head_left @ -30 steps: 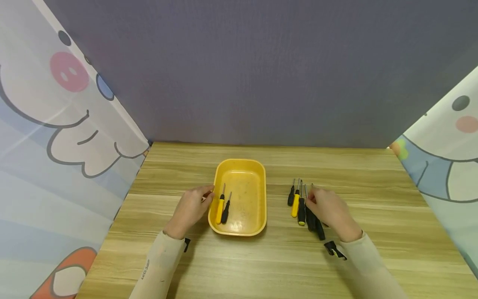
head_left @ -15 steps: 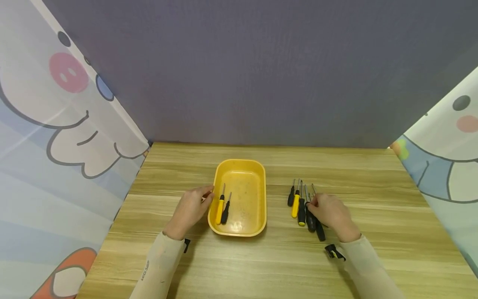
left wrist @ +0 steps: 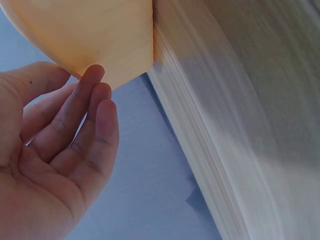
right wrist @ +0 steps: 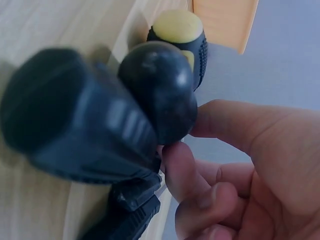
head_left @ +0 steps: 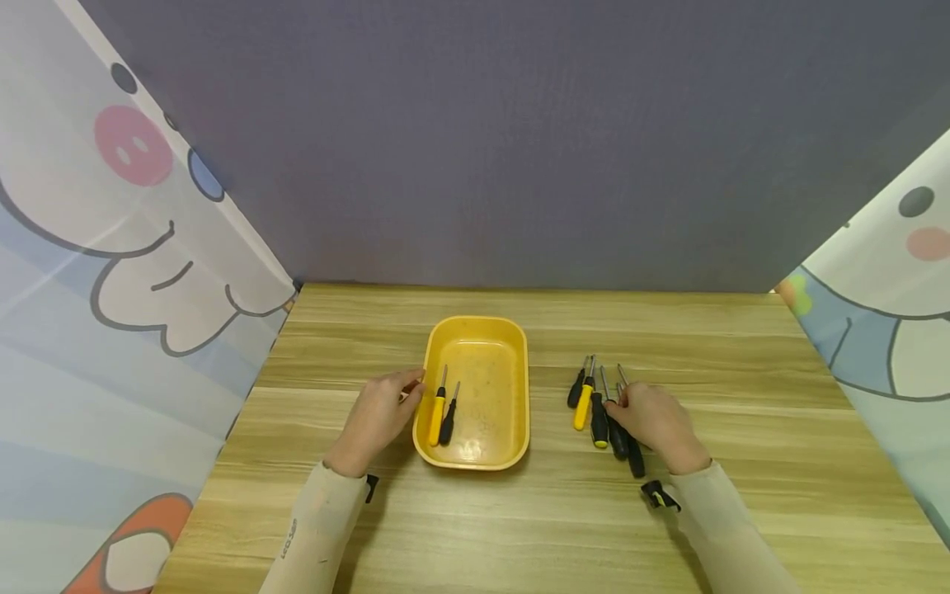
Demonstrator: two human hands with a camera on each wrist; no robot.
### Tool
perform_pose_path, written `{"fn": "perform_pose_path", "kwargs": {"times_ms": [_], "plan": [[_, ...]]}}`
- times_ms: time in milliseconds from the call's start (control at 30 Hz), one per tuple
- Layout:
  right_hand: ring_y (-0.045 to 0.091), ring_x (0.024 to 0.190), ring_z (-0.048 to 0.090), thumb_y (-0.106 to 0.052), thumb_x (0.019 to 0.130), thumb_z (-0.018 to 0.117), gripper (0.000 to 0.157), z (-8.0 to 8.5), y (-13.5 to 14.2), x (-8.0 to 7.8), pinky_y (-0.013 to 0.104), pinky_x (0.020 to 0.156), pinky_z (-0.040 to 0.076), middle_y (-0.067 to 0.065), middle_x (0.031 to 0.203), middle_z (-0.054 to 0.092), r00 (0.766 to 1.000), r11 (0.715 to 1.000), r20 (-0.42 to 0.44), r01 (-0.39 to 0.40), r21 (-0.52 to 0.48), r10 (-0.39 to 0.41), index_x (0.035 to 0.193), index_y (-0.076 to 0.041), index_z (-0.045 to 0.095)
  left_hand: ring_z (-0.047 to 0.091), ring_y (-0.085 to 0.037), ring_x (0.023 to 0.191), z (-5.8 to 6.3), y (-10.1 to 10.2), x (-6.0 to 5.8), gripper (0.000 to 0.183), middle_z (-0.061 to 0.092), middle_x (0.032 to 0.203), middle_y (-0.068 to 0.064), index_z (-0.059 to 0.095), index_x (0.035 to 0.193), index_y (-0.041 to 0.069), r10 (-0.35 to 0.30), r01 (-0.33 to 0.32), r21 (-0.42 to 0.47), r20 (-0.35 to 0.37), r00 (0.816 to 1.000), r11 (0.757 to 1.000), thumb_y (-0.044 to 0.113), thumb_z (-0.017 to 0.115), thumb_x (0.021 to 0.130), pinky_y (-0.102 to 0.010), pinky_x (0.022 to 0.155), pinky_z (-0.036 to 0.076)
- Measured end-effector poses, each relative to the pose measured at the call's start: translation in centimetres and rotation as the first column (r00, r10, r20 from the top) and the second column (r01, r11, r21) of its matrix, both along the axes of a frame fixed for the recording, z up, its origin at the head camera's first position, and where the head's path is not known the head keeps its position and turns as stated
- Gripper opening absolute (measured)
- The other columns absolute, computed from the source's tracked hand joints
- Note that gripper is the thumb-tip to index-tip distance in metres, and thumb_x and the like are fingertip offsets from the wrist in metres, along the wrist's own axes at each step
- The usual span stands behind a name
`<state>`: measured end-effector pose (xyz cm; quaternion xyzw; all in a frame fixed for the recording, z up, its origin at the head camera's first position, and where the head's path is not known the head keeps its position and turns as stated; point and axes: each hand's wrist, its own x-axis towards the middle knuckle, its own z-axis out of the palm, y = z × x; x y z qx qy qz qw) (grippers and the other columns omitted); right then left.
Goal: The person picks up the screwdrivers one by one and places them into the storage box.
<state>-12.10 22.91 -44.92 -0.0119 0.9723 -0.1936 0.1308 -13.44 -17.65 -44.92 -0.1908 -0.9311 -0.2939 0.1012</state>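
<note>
In the head view, my left hand [head_left: 378, 417] holds the left rim of a yellow tray [head_left: 486, 353] between thumb and fingers; the left wrist view has fingertips [left wrist: 92, 75] against its outer wall. Inside the tray lie a yellow-handled screwdriver [head_left: 437, 421] and a small black screwdriver [head_left: 448, 425]. To the right, my right hand [head_left: 659, 421] leans over a row of screwdrivers. Its thumb and index finger pinch a screwdriver with a smooth, rounded black handle [right wrist: 160, 92]. Beside that handle are a faceted black screwdriver handle [right wrist: 75, 115] and a yellow-capped black screwdriver [head_left: 599, 422].
A yellow-handled screwdriver [head_left: 583, 408] and a short black screwdriver [head_left: 576, 389] form the left end of the row. Everything lies on a wood-grain table [head_left: 475, 528]. A grey panel [head_left: 475, 165] rises behind its back edge, with printed cloth [head_left: 67, 396] at both sides.
My right hand has shifted slightly, and the shaft of the pinched screwdriver has swung left. The yellow-handled and short black screwdrivers in the row have tilted and slid a little left. My left hand stays put.
</note>
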Motion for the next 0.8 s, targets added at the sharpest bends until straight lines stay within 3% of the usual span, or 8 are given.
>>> {"fn": "perform_pose_path", "kwargs": {"times_ms": [400, 800], "plan": [[0.008, 0.042, 0.033, -0.031, 0.096, 0.062, 0.045, -0.33, -0.12, -0.31, 0.021, 0.039, 0.026, -0.007, 0.048, 0.036, 1.0, 1.0, -0.001, 0.01, -0.005, -0.01, 0.055, -0.018, 0.047, 0.07, -0.02, 0.086, 0.09, -0.06, 0.07, 0.027, 0.073, 0.104, -0.014, 0.071, 0.119, -0.004, -0.001, 0.001, 0.007, 0.005, 1.0, 1.0, 0.004, 0.071, 0.094, -0.033, 0.071, 0.06], [0.009, 0.041, 0.036, -0.032, 0.094, 0.062, 0.045, -0.69, 0.08, -0.41, 0.022, 0.039, 0.029, -0.006, 0.048, 0.039, 1.0, 0.999, -0.016, 0.018, -0.027, -0.019, 0.055, -0.017, 0.047, 0.07, -0.02, 0.086, 0.12, -0.05, 0.14, 0.026, 0.073, 0.104, -0.014, 0.071, 0.119, -0.004, -0.003, 0.003, 0.015, 0.003, 1.0, 1.0, 0.003, 0.071, 0.093, -0.033, 0.072, 0.06]]}}
